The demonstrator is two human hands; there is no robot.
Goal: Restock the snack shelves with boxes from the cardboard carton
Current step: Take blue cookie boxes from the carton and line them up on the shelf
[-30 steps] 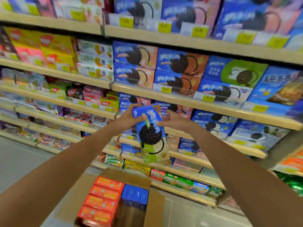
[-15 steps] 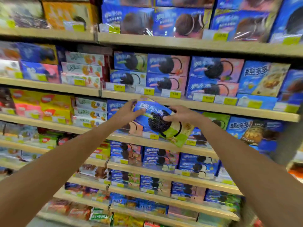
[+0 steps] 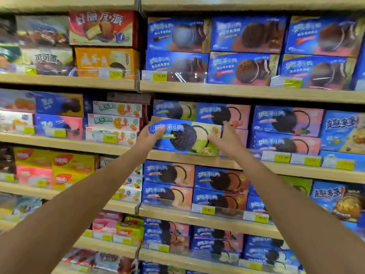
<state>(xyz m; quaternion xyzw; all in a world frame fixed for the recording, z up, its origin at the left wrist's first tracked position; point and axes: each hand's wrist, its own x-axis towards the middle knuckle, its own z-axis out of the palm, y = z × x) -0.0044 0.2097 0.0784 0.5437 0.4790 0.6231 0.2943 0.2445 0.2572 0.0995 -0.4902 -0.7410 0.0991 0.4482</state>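
Observation:
A blue and green cookie box (image 3: 184, 136) lies level at the front of a wooden shelf (image 3: 197, 158), under another blue and green box (image 3: 173, 110). My left hand (image 3: 149, 137) grips its left end, thumb over the front face. My right hand (image 3: 227, 140) holds its right end, fingers reaching up along the side. The cardboard carton is out of view.
Blue and pink cookie boxes (image 3: 286, 120) fill the shelf to the right. White fruit-snack boxes (image 3: 116, 121) stack to the left. Larger blue boxes (image 3: 245, 50) stand on the shelf above. Yellow price tags (image 3: 282, 157) line the shelf edges. More blue boxes (image 3: 193, 186) sit below.
The view rose from the carton to the shelves. Both hands lifted the box, turned it from upright to level and moved it onto the shelf front.

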